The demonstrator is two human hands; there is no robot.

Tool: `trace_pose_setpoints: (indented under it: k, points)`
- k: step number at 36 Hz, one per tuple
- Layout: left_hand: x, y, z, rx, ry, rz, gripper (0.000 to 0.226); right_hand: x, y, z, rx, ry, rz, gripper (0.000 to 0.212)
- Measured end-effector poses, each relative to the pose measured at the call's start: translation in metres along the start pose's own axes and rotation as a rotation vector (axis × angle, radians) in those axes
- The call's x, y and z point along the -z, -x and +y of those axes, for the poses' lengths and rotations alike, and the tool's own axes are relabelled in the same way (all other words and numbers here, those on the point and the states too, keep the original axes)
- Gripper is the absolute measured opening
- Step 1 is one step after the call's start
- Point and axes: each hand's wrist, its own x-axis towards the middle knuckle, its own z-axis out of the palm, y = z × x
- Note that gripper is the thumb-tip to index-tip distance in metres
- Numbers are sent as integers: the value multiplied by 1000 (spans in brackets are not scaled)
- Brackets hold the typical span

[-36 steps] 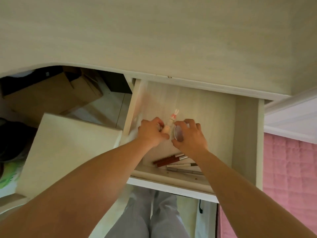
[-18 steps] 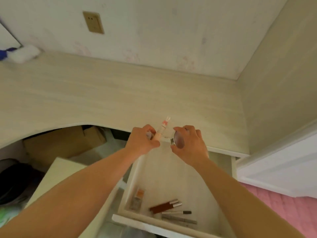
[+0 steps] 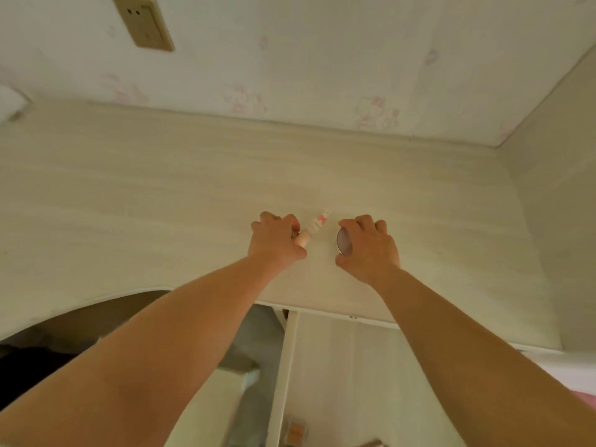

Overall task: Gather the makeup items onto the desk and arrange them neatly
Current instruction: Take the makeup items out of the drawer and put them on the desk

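1. The left hand (image 3: 277,241) is over the table (image 3: 129,201), a little in from its front edge and right of the curved cut-out. Its fingers are clamped on a slim pale tube (image 3: 314,225) with a pink-and-white cap that points toward the back edge.
2. The right hand (image 3: 367,250) is just beside it, apart from the left, fingers curled round a small round compact (image 3: 344,241) whose shiny face shows between thumb and forefinger.
3. Whether either item already touches the tabletop cannot be told; both look very close to it.
4. Below the front edge the drawer (image 3: 338,382) stands open. A small orange item (image 3: 295,430) lies by its near left corner; more is cut off at the bottom of the view.
5. Handling, as a judgement: the tube looks light, stiff and smooth, and likely to roll if laid down, so it is best held round the body and not by the cap, which might pull off.
6. The compact looks light, hard and slippery, perhaps with a breakable mirror or glass face. Pinch it across the rim and set it flat, not on edge.
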Motion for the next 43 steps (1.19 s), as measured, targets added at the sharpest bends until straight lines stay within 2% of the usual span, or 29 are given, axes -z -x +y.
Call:
trace_pose_setpoints:
  k: [6,14,20,29,34,37,40,43]
  points:
    - [0,-50,-11,-15,-62,-4,42,-16,-45,-10,-49,35,-6,58]
    - [8,-101,-12,-64,-113,10,43,-19,-96,-17,-83,33,44,67]
    - [9,-122,-23,-90,-69,64,45,-15,-125,-26,-119,-88,58,72]
    - [6,-131,-27,-78,-10,86,63,-23,-133,-33,-113,-129,71,70]
    - [15,-120,-22,-87,-194,91,71,-22,-122,-30,-65,-29,67,68]
    - [16,-108,-25,-100,-261,153,66,-22,-108,-31,-56,12,86,68]
    - [14,-93,-29,-141,-178,242,57,-26,-84,-32,-66,14,111,67]
    - [7,-68,-34,-254,-62,335,43,-37,-54,-31,-10,-60,206,62]
